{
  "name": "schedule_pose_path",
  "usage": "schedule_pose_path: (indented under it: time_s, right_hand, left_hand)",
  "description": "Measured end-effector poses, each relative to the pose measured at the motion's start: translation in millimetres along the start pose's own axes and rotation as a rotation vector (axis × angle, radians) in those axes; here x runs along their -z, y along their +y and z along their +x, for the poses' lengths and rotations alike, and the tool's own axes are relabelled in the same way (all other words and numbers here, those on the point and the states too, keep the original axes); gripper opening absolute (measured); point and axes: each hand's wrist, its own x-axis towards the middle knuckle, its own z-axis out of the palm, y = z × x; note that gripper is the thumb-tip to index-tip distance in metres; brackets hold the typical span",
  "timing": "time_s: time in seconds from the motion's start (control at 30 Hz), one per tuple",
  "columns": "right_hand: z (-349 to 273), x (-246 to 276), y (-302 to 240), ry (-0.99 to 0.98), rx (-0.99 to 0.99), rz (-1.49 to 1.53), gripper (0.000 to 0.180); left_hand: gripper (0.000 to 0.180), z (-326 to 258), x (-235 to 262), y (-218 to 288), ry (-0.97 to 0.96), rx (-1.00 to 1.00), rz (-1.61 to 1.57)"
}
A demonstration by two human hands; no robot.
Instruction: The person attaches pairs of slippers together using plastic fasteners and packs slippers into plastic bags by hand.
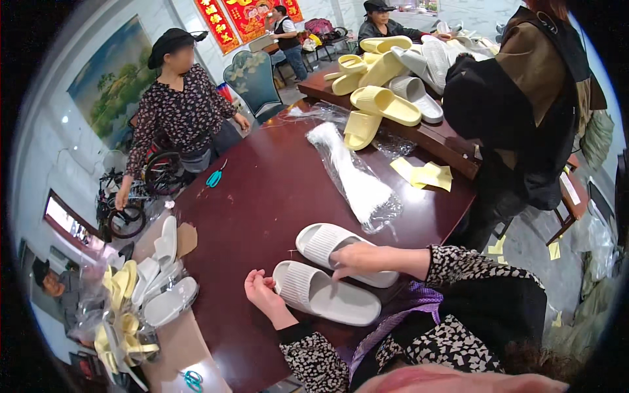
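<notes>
- Left hand (265,295), fingers half open, beside the nearer grey slipper (344,304)
- Right hand (360,258) over the farther grey slipper (319,241); from here, can't tell if fingers grip

1. Glossy red-brown table (255,216), its middle taken as the dial's centre, twelve toward the top of the view;
2. Five o'clock: two pale grey slippers (344,304) side by side, toes toward ten;
3. Two o'clock: white bundle (350,173) in clear plastic;
4. Near three: yellow sheets (432,177);
5. Ten o'clock: teal-handled scissors (214,178);
6. Between one and two: dark wooden surface (452,152), heaped with yellow and grey slippers (393,106).
</notes>
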Motion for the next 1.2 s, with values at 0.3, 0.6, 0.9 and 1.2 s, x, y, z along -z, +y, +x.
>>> schedule_pose_path:
  time_s: [0.3, 0.6, 0.9, 1.2]
  right_hand:
    - [16.2, -23.3, -22.6, 0.069, -0.139, -0.071, 0.036]
    - [13.6, 25.3, 13.0, 0.353, 0.008, -0.158, 0.021]
    - [35.7, 245.2, 102.6, 0.528, -0.471, -0.686, 0.021]
    - [23.6, 237.4, 157.5, 1.185, -0.066, -0.517, 0.015]
  left_hand:
    - [0.011, -12.9, -1.5, 4.7, 0.05, -0.009, 0.076]
    - [0.018, 0.3, -2.3, -8.6, 0.089, -0.006, 0.059]
    - [0.018, 13.3, 6.6, -31.4, 0.036, 0.07, 0.013]
    - [0.018, 38.4, 17.1, -65.8, -0.035, 0.092, -0.025]
